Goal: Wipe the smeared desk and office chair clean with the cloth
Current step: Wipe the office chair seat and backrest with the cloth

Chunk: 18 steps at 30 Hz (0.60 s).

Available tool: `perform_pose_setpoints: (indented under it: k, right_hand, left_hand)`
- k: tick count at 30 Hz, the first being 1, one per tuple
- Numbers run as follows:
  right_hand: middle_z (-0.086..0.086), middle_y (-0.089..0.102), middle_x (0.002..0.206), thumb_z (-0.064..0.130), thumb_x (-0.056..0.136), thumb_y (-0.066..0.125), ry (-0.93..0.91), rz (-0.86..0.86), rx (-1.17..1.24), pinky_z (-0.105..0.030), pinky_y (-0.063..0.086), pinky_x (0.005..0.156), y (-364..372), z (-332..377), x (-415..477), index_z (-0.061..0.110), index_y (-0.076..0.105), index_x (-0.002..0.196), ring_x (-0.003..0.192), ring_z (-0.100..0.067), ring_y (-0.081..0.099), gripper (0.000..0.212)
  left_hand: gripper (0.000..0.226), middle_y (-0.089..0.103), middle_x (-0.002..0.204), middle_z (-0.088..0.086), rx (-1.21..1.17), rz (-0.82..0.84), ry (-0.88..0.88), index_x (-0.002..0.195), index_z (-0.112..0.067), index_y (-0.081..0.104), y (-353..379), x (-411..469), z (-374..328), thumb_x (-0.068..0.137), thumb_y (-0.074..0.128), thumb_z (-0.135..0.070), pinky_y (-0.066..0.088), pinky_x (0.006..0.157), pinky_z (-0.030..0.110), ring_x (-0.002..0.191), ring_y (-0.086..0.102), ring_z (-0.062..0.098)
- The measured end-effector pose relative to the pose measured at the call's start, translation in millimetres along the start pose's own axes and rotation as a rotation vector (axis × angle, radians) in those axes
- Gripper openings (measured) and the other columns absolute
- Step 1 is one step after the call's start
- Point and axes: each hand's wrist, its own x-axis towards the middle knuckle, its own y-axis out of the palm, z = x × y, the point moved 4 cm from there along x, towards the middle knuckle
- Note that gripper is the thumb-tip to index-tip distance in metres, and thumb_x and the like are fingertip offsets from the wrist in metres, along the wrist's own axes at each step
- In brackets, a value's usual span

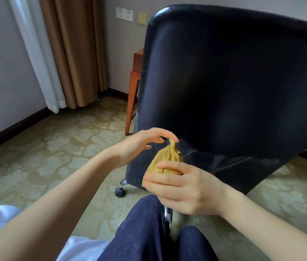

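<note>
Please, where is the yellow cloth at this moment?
In the head view, the cloth is low in the middle, bunched in the right hand, while the left hand pinches its raised tip, just in front of the lower back of the chair.

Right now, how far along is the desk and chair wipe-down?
Nothing looks finished: pale streaks show low on the chair back. In hand: the right hand grips the bunched yellow cloth while the left hand pinches its top corner. Left: wiping the chair back, then the desk, mostly hidden behind it.
</note>
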Motion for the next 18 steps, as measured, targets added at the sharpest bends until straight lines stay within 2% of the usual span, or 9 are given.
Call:
perform_pose_setpoints:
  k: [3,5,8,10,11,13,16,18]
  right_hand:
    - [-0.004,0.071,0.105,0.002,0.086,0.065,0.035,-0.041,-0.082,-0.038,0.045,0.099,-4,-7,-2,0.012,0.073,0.074,0.108,-0.018,0.063,0.018]
    - [-0.004,0.071,0.105,0.002,0.086,0.067,0.12,-0.092,-0.131,-0.037,0.047,0.097,-8,-16,-5,0.011,0.074,0.076,0.107,-0.017,0.064,0.015]
    - [-0.004,0.068,0.116,0.009,0.089,0.067,0.313,-0.173,-0.169,-0.038,0.045,0.097,-10,-29,-13,0.013,0.073,0.099,0.113,-0.017,0.059,0.012]
    - [-0.002,0.057,0.128,0.013,0.093,0.063,0.453,-0.211,-0.144,-0.042,0.04,0.102,-7,-37,-18,0.017,0.06,0.115,0.122,-0.019,0.05,0.023]
    - [-0.002,0.05,0.131,0.015,0.095,0.059,0.527,-0.229,-0.115,-0.044,0.039,0.103,-4,-40,-20,0.018,0.054,0.118,0.125,-0.021,0.045,0.024]
    - [-0.002,0.043,0.135,0.018,0.097,0.052,0.689,-0.283,-0.008,-0.045,0.039,0.104,-1,-44,-25,0.018,0.046,0.12,0.128,-0.024,0.04,0.024]
    - [0.006,0.039,0.141,0.014,0.089,0.059,0.983,-0.452,0.307,-0.033,0.038,0.107,5,-46,-34,0.022,0.041,0.123,0.131,-0.02,0.041,0.04]
    - [0.011,0.039,0.142,0.01,0.086,0.063,1.153,-0.546,0.415,-0.029,0.039,0.106,14,-44,-36,0.026,0.042,0.122,0.131,-0.013,0.041,0.045]
  left_hand:
    - [0.03,0.068,0.103,-0.007,0.036,0.049,-0.021,0.089,-0.023,0.072,-2,-1,1,0.074,0.052,-0.04,0.031,0.109,0.048,0.105,0.059,0.009]
    - [0.024,0.067,0.091,-0.003,-0.068,0.063,-0.021,0.082,-0.022,0.071,-2,-1,5,0.076,0.054,-0.037,0.038,0.103,0.044,0.093,0.06,0.011]
    - [0.026,0.068,0.096,0.001,-0.296,0.107,-0.036,0.093,-0.013,0.067,4,-3,7,0.088,0.049,-0.029,0.046,0.086,0.027,0.09,0.063,0.012]
    - [0.031,0.066,0.107,0.009,-0.416,0.096,-0.052,0.103,-0.008,0.065,7,-2,10,0.09,0.048,-0.03,0.048,0.091,0.032,0.099,0.062,0.019]
    - [0.035,0.063,0.111,0.014,-0.461,0.092,-0.059,0.107,-0.006,0.064,7,-2,13,0.09,0.047,-0.031,0.046,0.097,0.037,0.103,0.059,0.024]
    - [0.042,0.059,0.112,0.018,-0.528,0.08,-0.069,0.108,-0.007,0.065,6,0,17,0.087,0.044,-0.037,0.044,0.098,0.04,0.104,0.056,0.03]
    - [0.045,0.06,0.112,0.016,-0.578,0.044,-0.071,0.11,-0.01,0.066,6,3,22,0.086,0.044,-0.039,0.048,0.092,0.035,0.1,0.061,0.026]
    - [0.048,0.062,0.12,0.017,-0.55,0.019,-0.074,0.115,-0.009,0.065,6,4,22,0.084,0.045,-0.039,0.048,0.095,0.036,0.106,0.062,0.029]
